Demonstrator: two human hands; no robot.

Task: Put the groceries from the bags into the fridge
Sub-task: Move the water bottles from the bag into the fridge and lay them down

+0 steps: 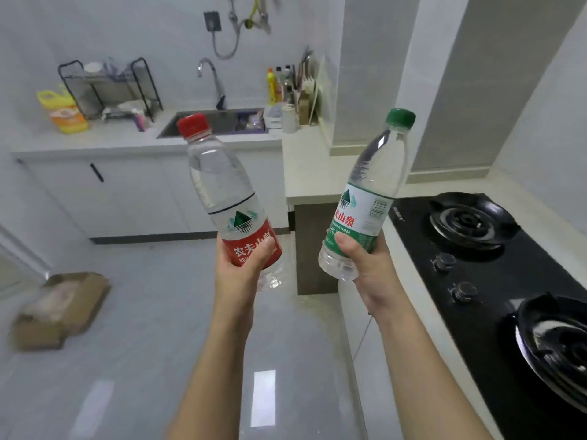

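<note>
My left hand (243, 268) grips a clear water bottle with a red cap and red label (222, 188) around its lower part; the bottle leans to the left. Around the base of a second water bottle with a green cap and green label (370, 192) curls my right hand (365, 265), and this bottle leans to the right. Both bottles are held up in the air in front of me, above the kitchen floor. No fridge and no grocery bags are in view.
A black gas hob (486, 255) lies in the counter on the right. Ahead is a sink (219, 122) with a tap, a dish rack (108, 87) and a yellow jug (63, 112). Flattened cardboard boxes (60, 309) lie on the floor at left.
</note>
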